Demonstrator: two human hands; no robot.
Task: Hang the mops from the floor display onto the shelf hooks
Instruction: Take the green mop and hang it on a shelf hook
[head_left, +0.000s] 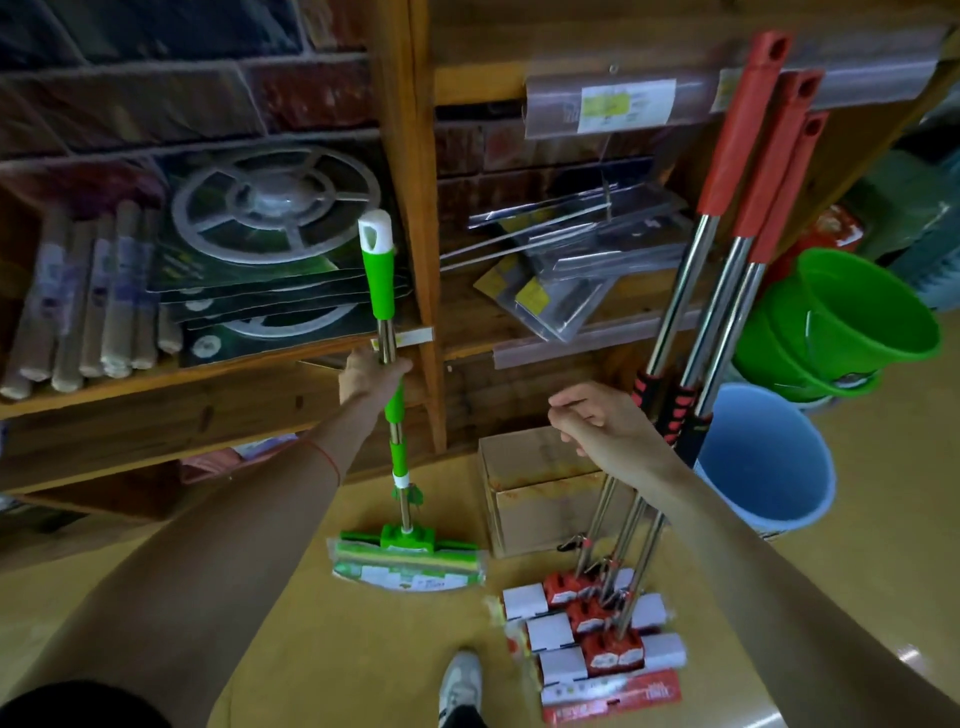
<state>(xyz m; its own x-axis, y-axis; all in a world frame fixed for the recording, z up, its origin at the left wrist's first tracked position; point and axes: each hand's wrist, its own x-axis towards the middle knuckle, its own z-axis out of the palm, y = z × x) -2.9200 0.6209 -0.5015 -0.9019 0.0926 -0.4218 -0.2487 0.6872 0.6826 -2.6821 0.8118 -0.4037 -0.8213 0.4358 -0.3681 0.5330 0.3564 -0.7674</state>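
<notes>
My left hand (371, 375) grips the steel shaft of a green mop (378, 270), which stands upright before the wooden shelf post (415, 218). Its white-capped handle top sits level with the middle shelf, and its green sponge head (408, 558) is low, near the floor. My right hand (597, 423) hovers loosely curled and holds nothing, just left of three red-handled mops (748, 171). Those lean against the shelf with their red and white heads (597, 623) on the floor. No hook is clearly visible.
A cardboard box (540, 493) sits on the floor between the two mop groups. Stacked green buckets (852, 322) and a blue bucket (769, 457) stand at the right. Shelves hold rolled mats (83, 301), flat round racks (270, 208) and plastic-wrapped packs (571, 249). My shoe (460, 686) is below.
</notes>
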